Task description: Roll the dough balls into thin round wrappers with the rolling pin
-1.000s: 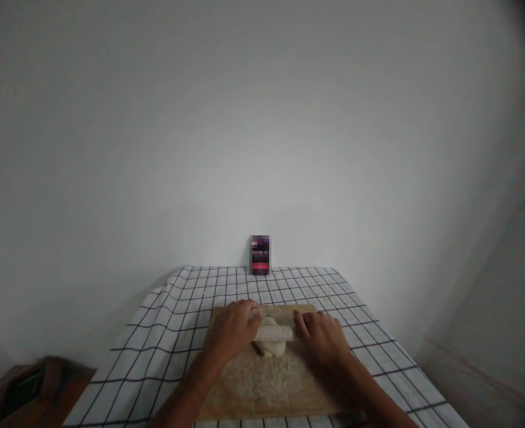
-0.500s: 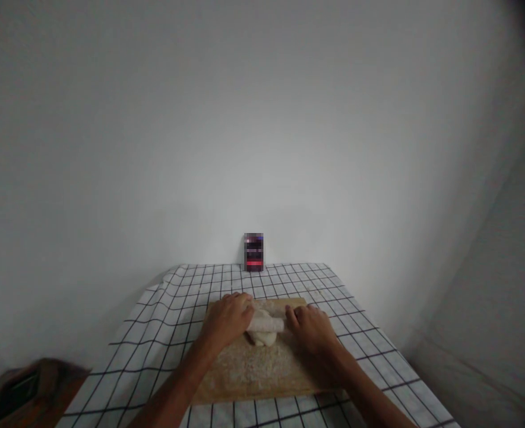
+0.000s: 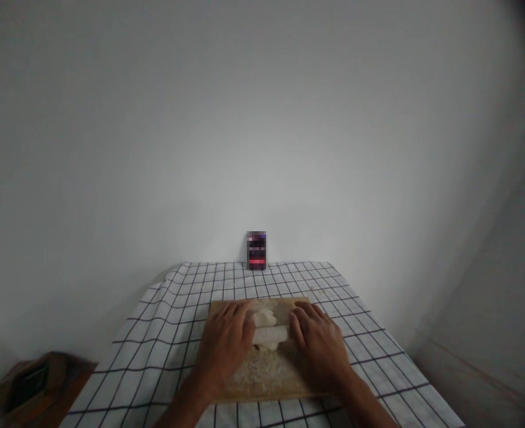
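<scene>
A pale rolling pin [image 3: 271,334] lies crosswise over a piece of white dough [image 3: 263,317] on a floured wooden board [image 3: 256,377]. My left hand [image 3: 229,333] covers the pin's left end, and my right hand [image 3: 318,339] covers its right end. Both hands are closed over the pin from above, so its ends are hidden. Dough shows on the far side of the pin, with a smaller edge on the near side.
A white cloth with black grid lines [image 3: 155,333] covers the table. At its back edge a dark, pixelated upright object [image 3: 256,251] leans near the white wall [image 3: 262,131]. A brown box [image 3: 35,383] stands low at the left.
The rolling pin and both hands have come nearer to me across the dough. More dough now shows beyond the pin. The view has shifted slightly.
</scene>
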Available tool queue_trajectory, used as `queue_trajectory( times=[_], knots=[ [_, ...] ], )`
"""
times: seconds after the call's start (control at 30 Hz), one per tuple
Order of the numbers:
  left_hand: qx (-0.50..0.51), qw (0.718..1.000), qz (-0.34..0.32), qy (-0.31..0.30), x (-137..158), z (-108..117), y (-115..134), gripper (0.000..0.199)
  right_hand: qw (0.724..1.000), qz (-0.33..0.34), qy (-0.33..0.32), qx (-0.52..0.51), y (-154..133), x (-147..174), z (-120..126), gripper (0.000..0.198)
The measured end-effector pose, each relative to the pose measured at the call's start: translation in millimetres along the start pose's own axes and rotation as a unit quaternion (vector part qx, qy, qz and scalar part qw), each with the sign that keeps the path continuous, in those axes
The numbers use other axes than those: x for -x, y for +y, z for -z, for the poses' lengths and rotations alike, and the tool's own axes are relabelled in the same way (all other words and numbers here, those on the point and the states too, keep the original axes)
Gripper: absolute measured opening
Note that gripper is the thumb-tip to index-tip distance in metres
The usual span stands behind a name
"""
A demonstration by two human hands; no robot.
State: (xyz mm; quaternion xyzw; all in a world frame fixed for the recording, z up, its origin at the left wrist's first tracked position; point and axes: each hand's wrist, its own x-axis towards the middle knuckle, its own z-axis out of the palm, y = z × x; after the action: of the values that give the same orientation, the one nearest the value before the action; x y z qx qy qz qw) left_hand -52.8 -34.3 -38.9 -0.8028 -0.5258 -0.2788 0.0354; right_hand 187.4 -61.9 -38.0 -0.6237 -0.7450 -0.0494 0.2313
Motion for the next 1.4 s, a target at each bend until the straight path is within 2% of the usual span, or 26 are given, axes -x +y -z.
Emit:
queue_trajectory(
  times=[0.07, 0.13, 0.27, 0.43, 0.57, 0.77, 0.9, 1.13, 1.3, 1.4],
  knots=[
    [0.009, 1.0, -0.004, 0.006, 2.8, -0.7, 0.4, 0.038, 0.999, 0.023, 0.02, -0.013, 1.9, 3.8, -2.4, 0.048],
    [0.009, 1.0, 0.001, -0.007, -0.5, -1.2, 0.2, 0.037, 0.999, 0.025, 0.013, -0.019, 2.6, 2.5, -2.9, 0.049],
    [-0.014, 1.0, 0.007, -0.006, -2.1, -3.4, -0.5, 0.04, 1.0, -0.007, -0.006, -0.021, -0.5, 2.4, -2.1, 0.052],
    [-0.014, 1.0, -0.021, 0.007, 3.3, -7.0, -3.4, 0.041, 1.0, -0.013, -0.016, -0.006, -4.7, 10.9, 0.8, 0.048],
    [-0.008, 1.0, 0.004, -0.009, -5.3, -6.9, -4.5, 0.044, 0.999, -0.041, -0.026, 0.003, -2.7, 5.4, -1.8, 0.044],
    [-0.001, 1.0, -0.028, 0.0, 7.2, -7.0, -2.6, 0.043, 1.0, 0.004, 0.004, -0.019, 1.8, 15.7, -8.0, 0.048],
    [-0.014, 1.0, 0.003, -0.013, 0.7, -4.8, -0.6, 0.042, 0.999, -0.031, -0.008, -0.02, -2.3, 11.7, -2.4, 0.051],
    [-0.006, 1.0, -0.022, 0.004, 22.6, -3.6, 7.5, 0.046, 0.999, 0.003, 0.03, -0.043, 7.8, 37.0, -27.2, 0.05],
    [0.04, 0.998, 0.018, -0.039, -2.6, 3.1, 6.7, 0.045, 0.999, -0.008, -0.001, -0.045, 5.4, 20.1, -14.8, 0.054],
    [0.094, 0.994, 0.002, -0.06, -10.3, 8.5, 4.3, 0.046, 0.999, -0.004, 0.003, -0.051, 3.2, 11.5, -9.9, 0.053]
  ],
)
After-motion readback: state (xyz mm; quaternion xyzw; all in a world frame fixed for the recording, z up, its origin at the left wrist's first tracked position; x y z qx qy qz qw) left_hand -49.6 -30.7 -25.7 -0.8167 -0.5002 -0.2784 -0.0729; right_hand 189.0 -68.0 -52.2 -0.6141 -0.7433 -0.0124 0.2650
